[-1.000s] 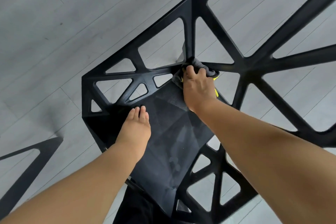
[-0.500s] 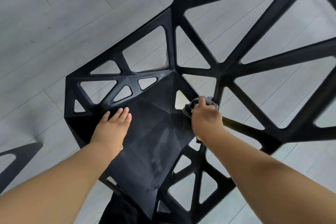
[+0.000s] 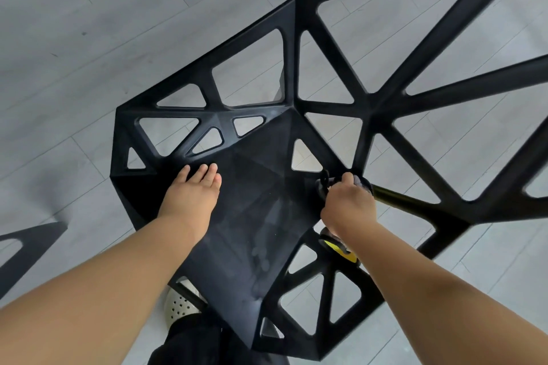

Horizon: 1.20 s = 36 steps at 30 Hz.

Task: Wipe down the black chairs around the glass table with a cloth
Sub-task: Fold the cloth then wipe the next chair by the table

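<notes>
A black chair with triangular cut-outs fills the middle of the head view, its seat below me and its lattice back rising to the upper right. My left hand lies flat on the left part of the seat, fingers straight. My right hand grips a dark grey cloth bunched against the seat's right edge, where the seat meets the backrest struts. A yellow patch of the cloth shows under my wrist. Much of the cloth is hidden by my hand.
Grey plank floor surrounds the chair. A black part of another piece of furniture juts in at the lower left edge. My pale perforated shoe and dark trouser leg stand under the seat's front.
My right hand has drawn the cloth from the seat's rear corner forward along its right edge, toward me. My left hand stays flat on the seat. The view has shifted slightly.
</notes>
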Each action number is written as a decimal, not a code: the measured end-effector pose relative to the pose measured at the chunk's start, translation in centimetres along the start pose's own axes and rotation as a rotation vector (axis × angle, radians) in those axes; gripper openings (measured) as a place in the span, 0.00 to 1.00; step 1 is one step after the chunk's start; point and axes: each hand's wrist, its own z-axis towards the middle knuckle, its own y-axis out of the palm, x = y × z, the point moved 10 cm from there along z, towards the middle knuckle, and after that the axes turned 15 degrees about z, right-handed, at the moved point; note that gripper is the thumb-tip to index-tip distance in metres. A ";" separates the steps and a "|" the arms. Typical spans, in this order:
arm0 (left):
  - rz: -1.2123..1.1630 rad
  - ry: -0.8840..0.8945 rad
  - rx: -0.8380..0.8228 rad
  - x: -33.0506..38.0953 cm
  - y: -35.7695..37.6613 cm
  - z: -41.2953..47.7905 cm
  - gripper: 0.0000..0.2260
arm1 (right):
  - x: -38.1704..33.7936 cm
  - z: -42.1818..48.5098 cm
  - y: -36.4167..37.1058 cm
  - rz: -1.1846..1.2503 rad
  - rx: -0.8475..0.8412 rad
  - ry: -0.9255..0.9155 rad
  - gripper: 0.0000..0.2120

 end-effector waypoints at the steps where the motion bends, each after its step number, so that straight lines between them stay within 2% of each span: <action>1: 0.005 0.008 0.003 0.0 0.0 0.1 0.40 | -0.2 -0.6 0.0 0.010 0.008 0.005 0.13; 4: 0.015 0.016 0.016 0.0 0.0 0.1 0.40 | -2.1 -3.2 2.6 0.001 -0.059 -0.090 0.15; 6: 0.015 0.021 0.027 -0.1 0.1 -0.1 0.41 | -4.0 -5.8 4.9 0.097 -0.076 -0.163 0.17; 9: -0.021 0.034 0.044 -0.6 0.2 -0.4 0.43 | -6.4 -9.4 8.6 0.185 -0.143 -0.250 0.15; 14: -0.116 0.057 0.126 -1.2 0.4 -1.2 0.44 | -9.2 -14.6 11.7 0.271 -0.357 -0.546 0.16; 16: -0.116 0.021 0.205 -1.4 0.0 -1.9 0.45 | -8.3 -13.5 9.0 0.359 -0.256 -0.524 0.15; 18: -0.099 -0.011 0.291 -1.1 -0.1 -3.2 0.43 | -6.3 -10.4 3.8 0.370 0.013 -0.445 0.15; 20: -0.136 -0.021 0.380 -0.8 0.6 -4.8 0.40 | -3.3 -6.6 -0.9 0.322 0.247 -0.280 0.18; 21: -0.168 -0.039 0.425 -0.9 1.1 -5.6 0.40 | -1.9 -4.8 -1.8 0.265 0.282 -0.180 0.20; 23: -0.261 -0.101 0.471 -2.0 2.5 -6.4 0.41 | -0.5 -2.0 -1.2 0.145 0.214 -0.034 0.21; 25: -0.301 -0.129 0.417 -2.7 4.0 -6.4 0.42 | -0.7 -1.2 0.5 0.175 0.181 0.019 0.19; 28: -0.311 -0.131 0.303 -3.1 5.5 -5.9 0.41 | -2.4 -1.8 2.9 0.362 0.231 0.044 0.20; 31: -0.201 -0.122 0.267 -2.9 5.1 -5.0 0.38 | -6.9 -3.1 5.9 0.463 0.191 -0.135 0.19; 36: -0.068 -0.108 0.173 -2.6 4.1 -5.0 0.37 | -12.9 -8.1 9.2 0.485 -0.033 -0.439 0.20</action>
